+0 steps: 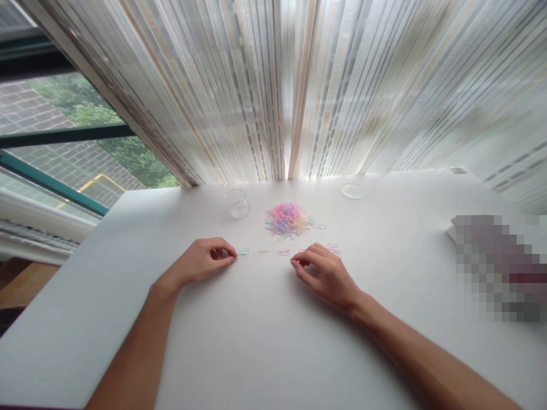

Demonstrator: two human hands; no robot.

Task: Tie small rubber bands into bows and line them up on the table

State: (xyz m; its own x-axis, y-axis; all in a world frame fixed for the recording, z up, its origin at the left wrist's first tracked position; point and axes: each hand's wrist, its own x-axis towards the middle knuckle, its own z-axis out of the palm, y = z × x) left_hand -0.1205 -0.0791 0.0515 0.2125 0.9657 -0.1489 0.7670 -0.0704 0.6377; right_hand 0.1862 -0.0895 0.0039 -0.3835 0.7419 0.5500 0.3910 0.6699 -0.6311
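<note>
A loose heap of thin pastel rubber bands (pixel 288 219) lies on the white table beyond my hands. In front of it, small groups of bands form a row: blue-green bands (pixel 243 251), a yellowish one (pixel 264 251), pink bands (pixel 284 251) and pinkish-purple bands (pixel 334 249). My left hand (pixel 212 261) rests at the row's left end, thumb and forefinger pinched beside the blue-green bands. My right hand (pixel 322 273) is also pinched, its fingertips just right of and nearer than the pink bands. Whatever either pinch holds is too small to make out.
A clear round container (pixel 237 204) stands at the back left of the table (pixel 239 341). At the back right lies a clear round lid (pixel 352 191). A blurred-out object (pixel 499 265) occupies the right side. Striped curtains (pixel 239 85) hang along the far edge.
</note>
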